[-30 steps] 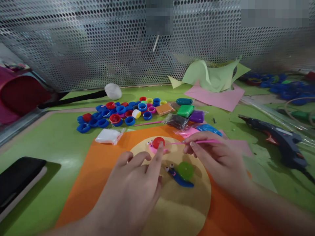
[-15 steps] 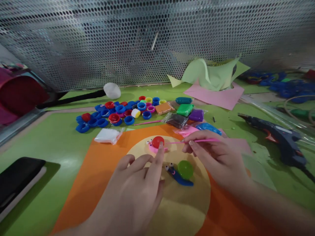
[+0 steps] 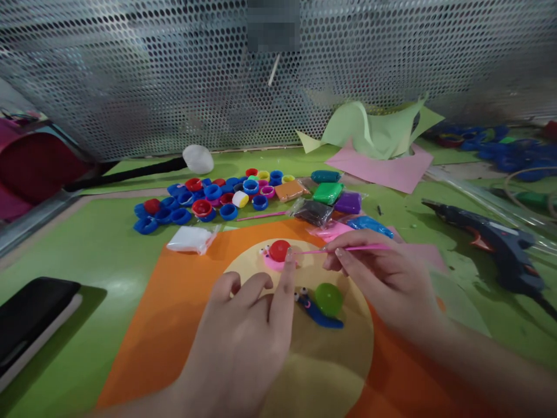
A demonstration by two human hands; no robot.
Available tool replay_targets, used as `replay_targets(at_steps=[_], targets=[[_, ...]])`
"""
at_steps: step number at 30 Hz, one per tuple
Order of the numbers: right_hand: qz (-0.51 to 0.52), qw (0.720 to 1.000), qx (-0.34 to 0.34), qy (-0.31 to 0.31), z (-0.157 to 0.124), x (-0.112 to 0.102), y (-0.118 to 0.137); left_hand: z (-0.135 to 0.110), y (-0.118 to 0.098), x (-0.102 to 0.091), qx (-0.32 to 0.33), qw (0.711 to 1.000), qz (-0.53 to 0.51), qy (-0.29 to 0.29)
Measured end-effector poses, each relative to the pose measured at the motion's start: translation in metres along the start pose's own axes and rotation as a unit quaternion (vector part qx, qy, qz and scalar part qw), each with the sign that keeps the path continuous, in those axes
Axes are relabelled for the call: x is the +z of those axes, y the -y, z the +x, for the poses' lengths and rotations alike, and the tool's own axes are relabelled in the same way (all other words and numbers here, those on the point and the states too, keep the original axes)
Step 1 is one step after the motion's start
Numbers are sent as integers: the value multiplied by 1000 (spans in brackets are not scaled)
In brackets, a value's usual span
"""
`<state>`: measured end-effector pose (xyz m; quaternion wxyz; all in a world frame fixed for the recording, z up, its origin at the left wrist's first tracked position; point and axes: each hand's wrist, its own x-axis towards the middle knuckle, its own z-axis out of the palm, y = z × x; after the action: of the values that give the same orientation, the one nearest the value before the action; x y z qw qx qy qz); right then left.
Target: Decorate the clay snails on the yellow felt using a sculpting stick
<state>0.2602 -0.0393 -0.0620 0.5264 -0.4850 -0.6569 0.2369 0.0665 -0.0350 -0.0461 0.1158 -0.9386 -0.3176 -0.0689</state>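
My left hand [image 3: 248,331] rests on a tan paper circle [image 3: 322,366], index finger stretched out and touching a pink clay snail with a red bottle cap shell [image 3: 278,253]; the other fingers are loosely curled. My right hand [image 3: 378,278] pinches a thin pink tool [image 3: 343,249] whose tip points at the red cap. A blue clay snail with a green cap shell [image 3: 322,304] lies between my hands. The circle sits on an orange sheet [image 3: 174,313].
Several bottle caps [image 3: 204,200] and clay packets [image 3: 328,200] lie behind the sheet, a white packet [image 3: 191,239] at its corner. A glue gun [image 3: 491,241] lies right, a black phone [image 3: 30,319] left, paper sheets [image 3: 378,145] by the perforated metal wall [image 3: 174,75].
My left index finger has slid slightly right along the pink snail's edge. The right hand and tool stay nearly still.
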Motion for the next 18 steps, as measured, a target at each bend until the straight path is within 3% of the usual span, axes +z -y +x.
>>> replay_targets(at_steps=[7, 12, 18], targets=[[13, 1000, 0, 0, 1, 1, 2, 1, 5, -1, -1, 999, -44, -1], [18, 1000, 2, -4, 0, 0, 2, 4, 13, -6, -46, 992, -115, -12], [11, 1000, -2, -1, 0, 0, 2, 1, 10, -5, -10, 999, -25, -39]])
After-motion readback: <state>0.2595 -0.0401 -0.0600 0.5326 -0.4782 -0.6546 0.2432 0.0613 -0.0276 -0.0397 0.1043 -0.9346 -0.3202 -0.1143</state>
